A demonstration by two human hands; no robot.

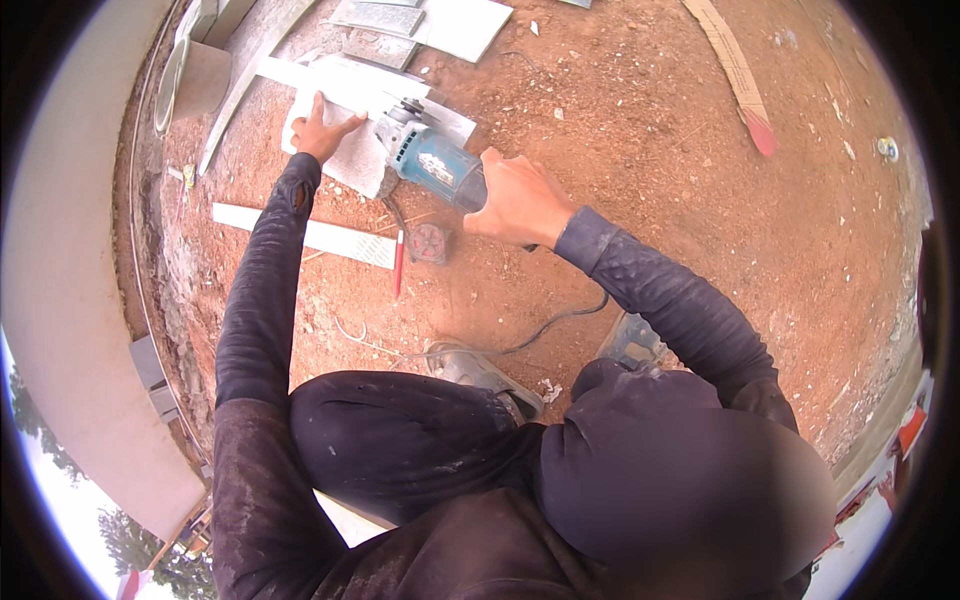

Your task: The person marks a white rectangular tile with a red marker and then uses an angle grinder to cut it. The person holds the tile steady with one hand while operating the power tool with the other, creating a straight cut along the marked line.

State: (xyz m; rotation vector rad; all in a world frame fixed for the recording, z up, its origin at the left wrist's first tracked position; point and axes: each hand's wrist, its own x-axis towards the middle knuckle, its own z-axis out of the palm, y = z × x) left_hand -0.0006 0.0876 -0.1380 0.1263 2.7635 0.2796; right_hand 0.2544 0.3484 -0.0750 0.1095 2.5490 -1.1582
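Note:
My right hand [520, 200] is wrapped round the rear body of a teal and black angle grinder [435, 165]. The grinder's metal head points up and left, over a pale tile piece [345, 90]. Dust or glare whitens the spot by the head, so I cannot tell whether the disc touches the tile. My left hand [320, 132] presses on the tile with thumb and fingers spread, left of the grinder head. Beneath lies a rough light slab [355, 165], on the reddish ground.
Nearer me lie a white strip [310, 235], a red pencil-like stick [400, 268] and a dusty round reddish thing [430, 243]. A dark cord [550, 325] runs by my shoes. More tiles [465, 28] lie ahead; a bucket [200, 85] stands left. A long brown strip [730, 70] lies right.

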